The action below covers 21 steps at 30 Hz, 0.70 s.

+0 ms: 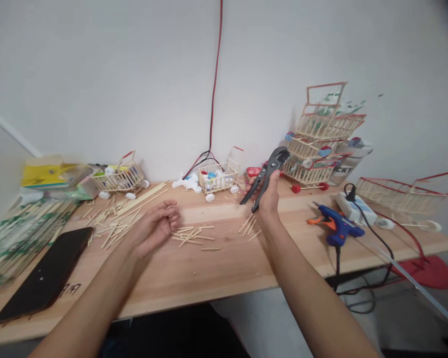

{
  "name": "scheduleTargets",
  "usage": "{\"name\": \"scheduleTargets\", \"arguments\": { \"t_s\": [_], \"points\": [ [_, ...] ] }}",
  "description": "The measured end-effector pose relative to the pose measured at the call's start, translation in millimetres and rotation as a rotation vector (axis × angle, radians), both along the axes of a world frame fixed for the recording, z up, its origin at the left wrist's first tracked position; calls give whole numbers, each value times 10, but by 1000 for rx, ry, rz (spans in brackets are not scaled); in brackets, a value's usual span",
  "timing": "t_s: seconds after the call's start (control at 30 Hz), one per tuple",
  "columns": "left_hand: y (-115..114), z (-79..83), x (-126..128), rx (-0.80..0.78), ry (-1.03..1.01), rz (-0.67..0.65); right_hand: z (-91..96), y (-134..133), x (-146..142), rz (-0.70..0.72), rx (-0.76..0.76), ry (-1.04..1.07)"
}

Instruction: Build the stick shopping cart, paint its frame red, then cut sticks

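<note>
My right hand (pixel 268 199) grips a dark grey pipe cutter (pixel 272 166), raised above the table with its jaws pointing up. My left hand (pixel 157 226) is held over the table with its fingers curled together. Anything between those fingertips is too small or hidden to make out. Beside the left hand lie short cut wooden sticks (pixel 188 235). A few more short sticks (pixel 249 224) rest below the right hand. Longer sticks (pixel 142 200) are spread on the table behind my left hand.
Small stick-built shopping carts stand along the wall, including a filled one (pixel 220 181) and a stack (pixel 317 144) at right. A blue glue gun (pixel 338 226) lies near a power strip (pixel 354 209). A black phone (pixel 45 273) and packaged sticks (pixel 26 238) lie left on the wooden table (pixel 239 271).
</note>
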<state>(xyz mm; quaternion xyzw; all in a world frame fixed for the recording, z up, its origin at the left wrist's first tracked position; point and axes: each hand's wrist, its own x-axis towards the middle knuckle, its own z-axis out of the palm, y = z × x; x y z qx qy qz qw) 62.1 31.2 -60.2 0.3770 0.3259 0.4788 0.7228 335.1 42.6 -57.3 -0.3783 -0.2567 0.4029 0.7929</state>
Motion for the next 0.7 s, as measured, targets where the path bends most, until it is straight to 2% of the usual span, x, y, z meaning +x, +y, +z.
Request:
{"name": "scheduleTargets", "arguments": {
  "t_s": [0.13,0.37,0.5,0.7],
  "points": [
    [-117,-32,42,-76,-214,-5,-22,15,6,0,-4,-21],
    [-217,-11,36,-78,-258,-3,3,16,-6,-1,-14,15],
    [-220,-30,22,9,-211,31,-5,12,-9,3,-8,3],
    [-199,-117,1,135,-232,-3,-7,40,-10,9,-69,-32]
  ]
}}
